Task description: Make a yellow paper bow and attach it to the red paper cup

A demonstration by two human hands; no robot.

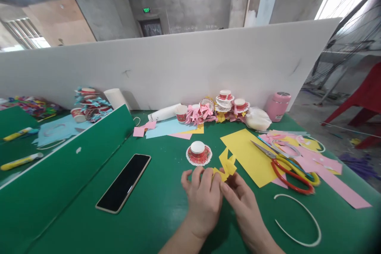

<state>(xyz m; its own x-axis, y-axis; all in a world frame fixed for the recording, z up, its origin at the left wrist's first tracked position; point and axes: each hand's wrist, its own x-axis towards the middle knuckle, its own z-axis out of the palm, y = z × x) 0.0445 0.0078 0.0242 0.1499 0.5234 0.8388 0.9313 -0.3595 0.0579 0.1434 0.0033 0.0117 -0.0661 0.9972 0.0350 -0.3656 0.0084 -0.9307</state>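
Both hands meet over the front middle of the green table, pinching a folded strip of yellow paper (pixel 228 165) that sticks up in loops above the fingers. My left hand (pixel 205 196) has its fingers bent over the paper's left end. On the other side, my right hand (pixel 242 200) grips it between thumb and fingers. Just beyond the hands stands a small upturned paper cup with a fringed red and white rim (pixel 199 153). A sheet of yellow paper (pixel 248 154) lies to the right, with scissors with red handles (pixel 291 176) partly over it.
A black phone (pixel 124 182) lies left, beside a low green divider (pixel 74 170). White curved wire (pixel 318 230) rests front right, near pink paper strips (pixel 342 186). Decorated cups (pixel 225 97), a plastic bag (pixel 258 119) and a pink bottle (pixel 278 106) line the white back panel (pixel 178 63).
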